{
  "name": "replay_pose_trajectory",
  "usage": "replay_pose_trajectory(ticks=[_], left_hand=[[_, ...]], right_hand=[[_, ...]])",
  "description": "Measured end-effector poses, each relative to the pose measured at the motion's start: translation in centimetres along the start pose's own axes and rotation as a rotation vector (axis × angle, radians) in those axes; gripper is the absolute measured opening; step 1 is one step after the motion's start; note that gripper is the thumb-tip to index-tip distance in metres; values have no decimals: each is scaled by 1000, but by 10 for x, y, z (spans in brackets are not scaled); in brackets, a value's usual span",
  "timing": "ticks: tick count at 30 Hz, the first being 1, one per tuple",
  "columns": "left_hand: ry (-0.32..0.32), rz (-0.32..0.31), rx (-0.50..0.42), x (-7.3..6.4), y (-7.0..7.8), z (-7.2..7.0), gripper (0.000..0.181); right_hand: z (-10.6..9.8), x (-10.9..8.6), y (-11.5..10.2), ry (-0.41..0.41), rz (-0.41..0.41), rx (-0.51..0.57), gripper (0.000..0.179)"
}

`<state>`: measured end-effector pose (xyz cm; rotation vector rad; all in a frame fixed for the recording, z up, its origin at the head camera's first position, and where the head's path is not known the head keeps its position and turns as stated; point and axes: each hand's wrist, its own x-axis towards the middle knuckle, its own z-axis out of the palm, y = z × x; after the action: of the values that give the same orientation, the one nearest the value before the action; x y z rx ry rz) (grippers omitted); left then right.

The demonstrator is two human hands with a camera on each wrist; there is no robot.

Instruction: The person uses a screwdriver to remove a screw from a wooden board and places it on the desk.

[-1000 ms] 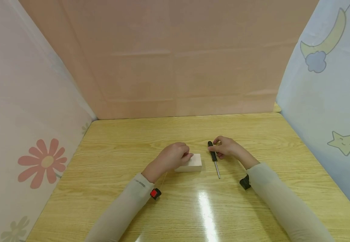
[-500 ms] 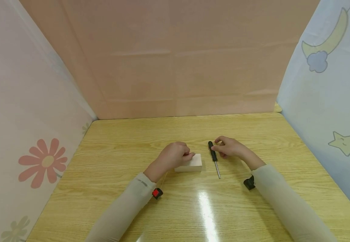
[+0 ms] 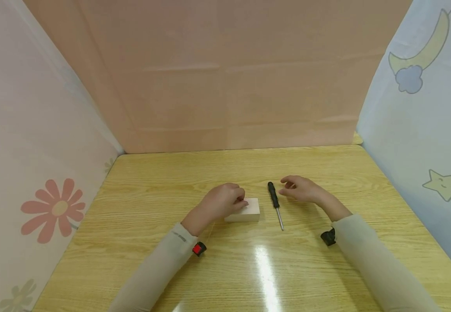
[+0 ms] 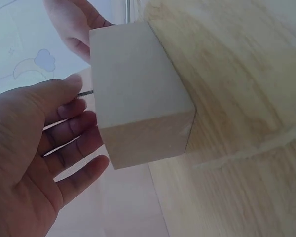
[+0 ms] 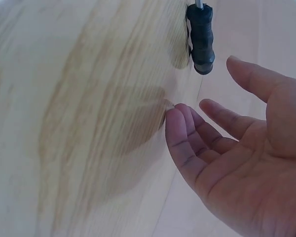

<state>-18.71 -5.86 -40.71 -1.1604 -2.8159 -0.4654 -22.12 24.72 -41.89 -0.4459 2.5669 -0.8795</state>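
A pale wooden block (image 3: 253, 209) lies on the table, partly covered by my left hand (image 3: 219, 201). In the left wrist view, thumb and index finger pinch a thin dark threaded screw (image 4: 85, 93) at the top face of the block (image 4: 143, 79); how deep its tip sits is hidden. The other fingers of that hand bend loosely near the block. To the block's right lies a screwdriver (image 3: 274, 196) with a black handle and metal shaft pointing toward me. My right hand (image 3: 302, 190) is just right of the handle, its fingers relaxed and holding nothing.
The light wood-grain table (image 3: 163, 173) extends around both hands. A pink-brown backdrop (image 3: 225, 86) rises behind it, with patterned sheets at the left and right. Small black cameras hang under both wrists, the right one (image 3: 328, 237) near the tabletop.
My right hand has moved right, from having its thumb over the screwdriver's handle to being apart from it. The screwdriver stays on the table. My left hand and the block have barely moved.
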Motion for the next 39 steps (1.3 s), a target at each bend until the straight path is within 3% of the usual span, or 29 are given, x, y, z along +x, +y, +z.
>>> replay_pose_trajectory(ticks=[5,9,15,21,25,28,34,39], left_hand=[[-48,15,-33,-4,-4,-4,15],[-49,32,-34,-7,-6,-4,14],[-19,36,7,-8,-5,-2,29],[12,-25,31,-5,-1,-2,38],[-15,-128,-21,-8,-3,-8,33],[-23,-190,-68,-17,-12,-13,28],[19,-242,-137,-38,-38,-18,16],[-21,-292,-222,-51,-54,-19,10]], right_hand=[[2,-1,1,0,-22,-4,55],[3,1,3,-6,-21,6,55],[6,3,5,-18,-49,18,57],[5,2,9,-46,-49,29,59],[4,1,11,-53,-35,32,59],[3,0,10,-51,-14,36,59],[3,-3,9,-46,1,40,59],[5,-8,11,-24,-26,7,58]])
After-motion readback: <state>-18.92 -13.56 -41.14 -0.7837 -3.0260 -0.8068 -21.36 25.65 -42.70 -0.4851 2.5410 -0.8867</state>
